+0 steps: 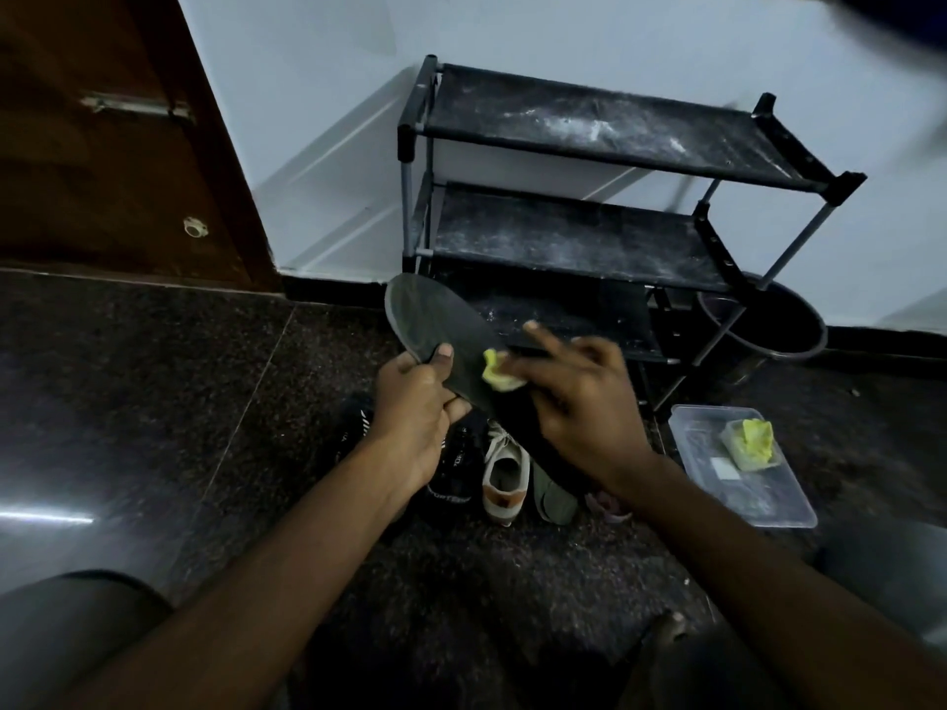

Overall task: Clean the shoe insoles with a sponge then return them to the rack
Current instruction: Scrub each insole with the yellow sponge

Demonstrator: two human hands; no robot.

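Insole [435, 325]: held off the floor between both hands, its rounded end pointing away from the person. The left hand [415, 402] grips its left edge, thumb on top. The right hand [579, 397] holds a yellow sponge [499, 374] against the insole surface, index finger extended. The rack [589, 238] stands just beyond the hands.

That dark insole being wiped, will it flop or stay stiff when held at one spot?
Probably stiff: the insole juts past the left hand without drooping. Likely light, since one hand alone holds it. It may flex slightly where the right hand holds the sponge against it.
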